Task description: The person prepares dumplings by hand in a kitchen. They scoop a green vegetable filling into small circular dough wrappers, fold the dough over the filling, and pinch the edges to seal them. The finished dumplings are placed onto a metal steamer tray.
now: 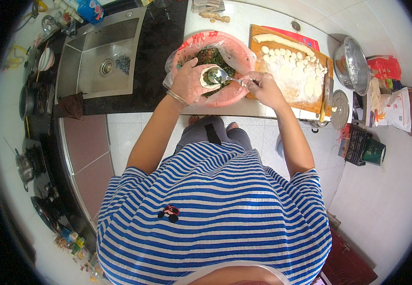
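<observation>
My left hand [188, 82] holds a round dough wrapper [204, 84] over a pink plastic basin [239, 46]. My right hand [263, 88] grips the handle of a metal spoon [218, 75], whose bowl is over the wrapper, with green filling at it. Chopped green and brown filling [206, 56] lies in the basin, which has a clear plastic sheet at its rim. Right of the basin is a floured wooden board [298, 105] with a dough roll [284, 40], several small dough pieces [293, 56] and flat wrappers [309, 89].
A knife [326, 89] lies at the board's right edge. Beyond it are a steel bowl [355, 66] and a round metal lid [339, 109]. A piece of ginger root [214, 16] and folded cloth [208, 5] lie behind the basin. At left is a steel sink [97, 60].
</observation>
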{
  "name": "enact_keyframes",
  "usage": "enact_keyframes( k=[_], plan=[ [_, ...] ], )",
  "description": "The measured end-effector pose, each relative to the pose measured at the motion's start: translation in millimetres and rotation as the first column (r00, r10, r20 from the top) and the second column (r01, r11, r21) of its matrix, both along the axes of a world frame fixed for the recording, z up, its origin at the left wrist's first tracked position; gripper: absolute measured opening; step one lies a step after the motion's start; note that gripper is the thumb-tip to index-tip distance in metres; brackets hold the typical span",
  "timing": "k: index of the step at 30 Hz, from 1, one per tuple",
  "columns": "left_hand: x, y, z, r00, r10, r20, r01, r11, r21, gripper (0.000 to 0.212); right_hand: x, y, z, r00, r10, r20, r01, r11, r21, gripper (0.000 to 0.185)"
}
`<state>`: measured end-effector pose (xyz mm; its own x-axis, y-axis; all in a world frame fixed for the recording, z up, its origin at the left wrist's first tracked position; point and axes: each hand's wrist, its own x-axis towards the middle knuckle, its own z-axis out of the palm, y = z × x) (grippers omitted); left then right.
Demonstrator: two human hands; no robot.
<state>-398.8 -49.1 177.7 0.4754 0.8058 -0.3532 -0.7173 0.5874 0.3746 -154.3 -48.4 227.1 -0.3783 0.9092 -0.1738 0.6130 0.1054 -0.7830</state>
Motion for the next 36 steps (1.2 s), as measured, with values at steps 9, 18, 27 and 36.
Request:
enact_keyframes(
  k=[9, 18, 27, 36],
  plan=[
    [-1, -2, 10, 0.991, -0.025, -0.134, 0.034, 0.997, 0.063, 0.062, 5, 11, -5, 0.991, -0.023, -0.132, 0.015, 0.998, -0.055, 0.016],
    [1, 1, 14, 0.991, 0.013, -0.134, -0.022, 0.998, -0.065, 0.057, -2, 10, 5, 1.000, 0.025, 0.002, -0.025, 1.000, -0.002, 0.015],
    [-2, 7, -46, 0.675, 0.175, -0.717, 0.294, 0.827, 0.479, 0.045, -15, 8, 13, 0.991, 0.034, 0.129, -0.048, 0.993, 0.109, 0.018],
    [-1, 3, 6, 0.996, 0.000, -0.089, -0.002, 1.000, -0.025, 0.052, -20, 3, 9, 0.964, 0.141, 0.225, -0.248, 0.786, 0.566, 0.020]
  ],
)
